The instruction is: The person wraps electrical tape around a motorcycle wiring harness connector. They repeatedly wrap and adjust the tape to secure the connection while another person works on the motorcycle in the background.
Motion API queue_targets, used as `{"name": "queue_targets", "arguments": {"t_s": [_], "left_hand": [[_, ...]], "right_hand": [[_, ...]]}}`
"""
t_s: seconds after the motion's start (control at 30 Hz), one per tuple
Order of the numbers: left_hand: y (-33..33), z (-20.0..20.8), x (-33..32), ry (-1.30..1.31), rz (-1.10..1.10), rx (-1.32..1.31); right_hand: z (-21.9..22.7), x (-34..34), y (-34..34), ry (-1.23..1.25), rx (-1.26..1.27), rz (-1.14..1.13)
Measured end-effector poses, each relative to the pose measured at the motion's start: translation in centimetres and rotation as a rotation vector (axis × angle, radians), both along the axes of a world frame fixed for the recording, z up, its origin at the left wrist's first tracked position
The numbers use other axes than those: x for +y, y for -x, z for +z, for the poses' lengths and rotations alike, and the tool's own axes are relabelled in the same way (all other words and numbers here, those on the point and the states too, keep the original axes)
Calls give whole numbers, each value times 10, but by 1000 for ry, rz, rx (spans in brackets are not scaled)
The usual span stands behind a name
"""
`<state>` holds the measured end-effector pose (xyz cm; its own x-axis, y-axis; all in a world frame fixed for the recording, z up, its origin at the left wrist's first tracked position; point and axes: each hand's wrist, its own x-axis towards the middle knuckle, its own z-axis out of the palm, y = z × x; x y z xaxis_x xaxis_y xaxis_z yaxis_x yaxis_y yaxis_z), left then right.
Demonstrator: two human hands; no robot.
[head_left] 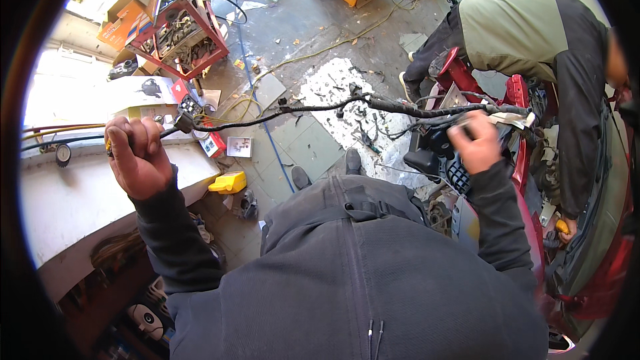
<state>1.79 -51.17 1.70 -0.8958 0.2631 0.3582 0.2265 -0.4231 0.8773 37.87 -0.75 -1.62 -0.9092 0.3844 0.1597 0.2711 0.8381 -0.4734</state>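
Note:
A long black wiring harness [273, 115] stretches across in front of me, taped and with small clips along it. My left hand [140, 160] is closed around its left end, beside a dark connector [184, 122]. At the right, the harness thickens and runs over the red car's open front. My right hand [477, 143] is just below that thick part, fingers curled and slightly blurred. A dark patch shows between thumb and fingers; what it is I cannot make out. Under the harness, the car's black plastic parts [433, 150] lie close to this hand.
At right, a co-worker [520, 33] bends over the red car [523, 160], one hand on a yellow-orange item [563, 227]. A red tool cart [183, 37] stands at far left. Left is a white ledge [73, 207]. A yellow case [228, 183] and hoses [267, 140] lie on the floor.

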Motion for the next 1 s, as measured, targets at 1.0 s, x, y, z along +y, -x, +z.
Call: {"name": "queue_targets", "arguments": {"t_s": [1.0], "left_hand": [[38,-188,48,706,-60,-612]], "right_hand": [[38,-39,47,331,-309,272]]}}
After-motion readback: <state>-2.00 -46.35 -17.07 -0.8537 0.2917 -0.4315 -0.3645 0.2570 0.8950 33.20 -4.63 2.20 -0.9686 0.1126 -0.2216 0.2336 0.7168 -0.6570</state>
